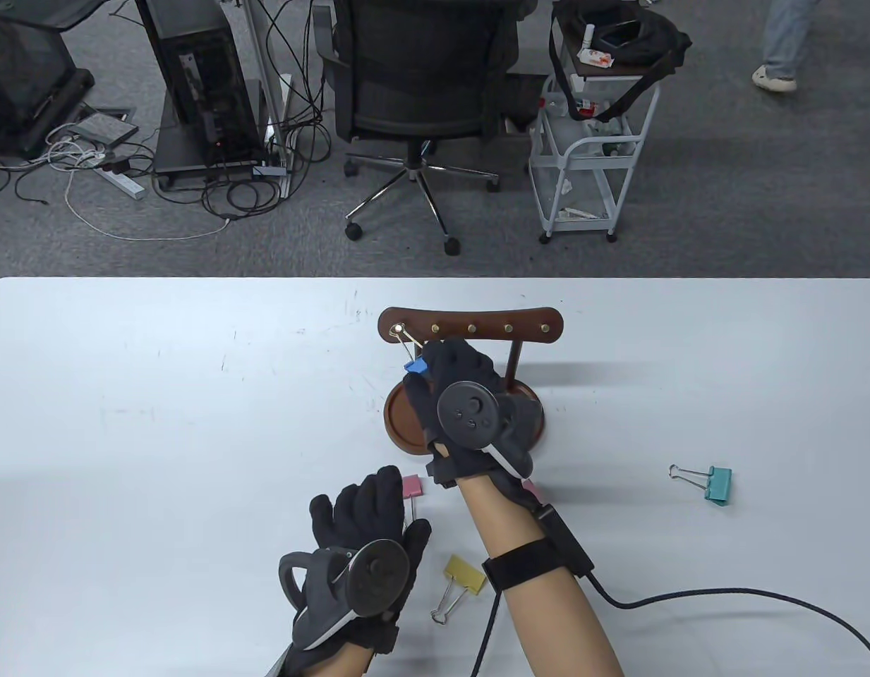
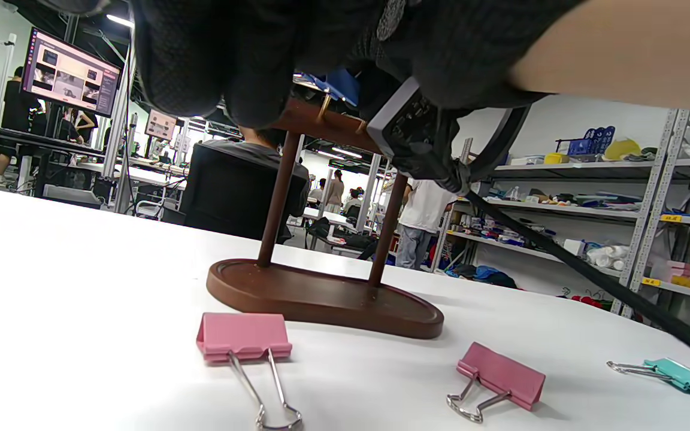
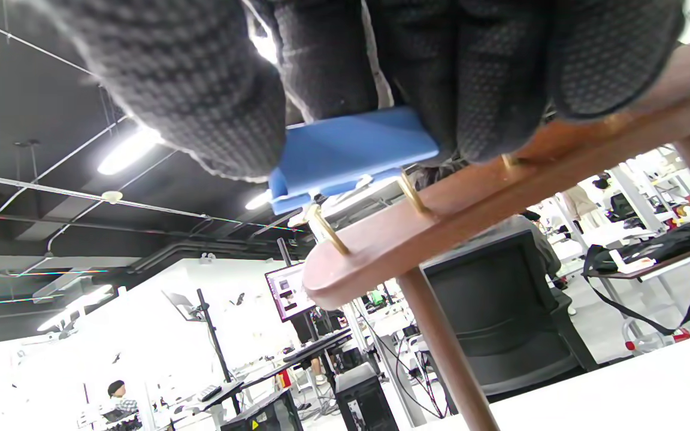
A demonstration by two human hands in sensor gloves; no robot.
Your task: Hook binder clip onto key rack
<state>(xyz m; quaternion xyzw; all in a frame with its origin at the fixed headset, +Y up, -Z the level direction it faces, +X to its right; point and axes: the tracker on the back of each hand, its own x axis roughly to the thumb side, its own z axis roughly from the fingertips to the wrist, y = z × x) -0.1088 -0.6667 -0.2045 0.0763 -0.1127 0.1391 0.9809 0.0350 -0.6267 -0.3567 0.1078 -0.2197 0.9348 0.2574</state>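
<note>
The brown wooden key rack [image 1: 470, 326] stands mid-table on an oval base [image 2: 321, 297], with several brass hooks along its bar. My right hand [image 1: 442, 374] is raised in front of the bar and pinches a blue binder clip [image 1: 415, 367]. The clip's wire handle reaches up to the leftmost hook [image 1: 398, 329]. In the right wrist view my fingers [image 3: 213, 102] grip the blue clip [image 3: 351, 152] just above the hooks [image 3: 328, 230]. My left hand [image 1: 364, 515] rests on the table, near a pink clip [image 1: 411, 486], fingers bent and holding nothing.
A yellow clip [image 1: 463, 575] lies between my forearms and a teal clip [image 1: 713, 483] lies to the right. The left wrist view shows two pink clips [image 2: 243, 338] [image 2: 501, 377] in front of the rack base. My right wrist's cable [image 1: 689, 599] trails across the table.
</note>
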